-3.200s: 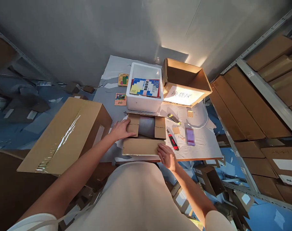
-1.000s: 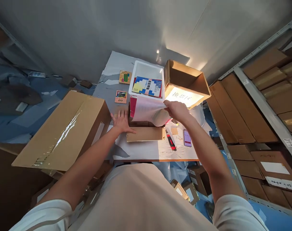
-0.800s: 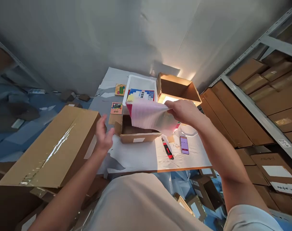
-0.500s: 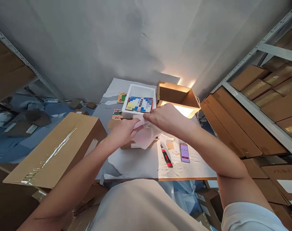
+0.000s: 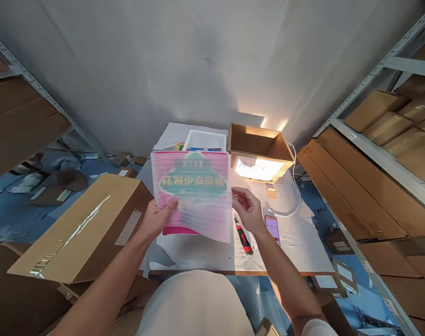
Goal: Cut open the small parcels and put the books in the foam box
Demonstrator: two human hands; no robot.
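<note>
Right hand (image 5: 248, 211) has shifted rightward, curled.

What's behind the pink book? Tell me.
Past the top of the pink book show the upper part of the white bin and something blue inside it. The bin's lower front and the table directly behind the book are covered.

My single head-worn camera looks forward and down from above my torso (image 5: 194, 308) at six o'clock, with the worktop (image 5: 205, 254) near at centre, a grey wall (image 5: 163, 70) at twelve and shelving (image 5: 370, 146) at three.
</note>
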